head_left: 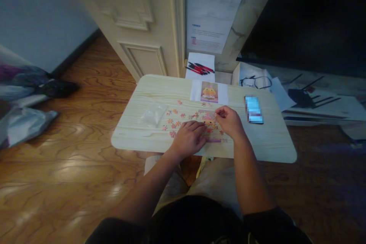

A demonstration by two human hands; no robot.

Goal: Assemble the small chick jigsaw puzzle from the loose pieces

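Note:
A partly joined jigsaw puzzle (211, 125) with a yellow and pink cartoon figure lies on the small pale table (137, 101). My left hand (188, 137) rests over its left side, fingers stretched out and lying flat. At the puzzle's upper right, my right hand (228, 120) is closed in a pinch; a small puzzle piece (216, 114) shows partly at the fingertips. Loose puzzle pieces (172, 126) are scattered left of the puzzle, and a few lie above it. Behind them is a sheet with a reference picture (209, 92) of the same figure.
A clear plastic bag (154, 115) lies on the table's left part. To the right is a phone (254, 109) with its screen lit. Past the far edge, red and black pens (200, 68) lie on white paper, and a black router (303, 99) stands on a shelf.

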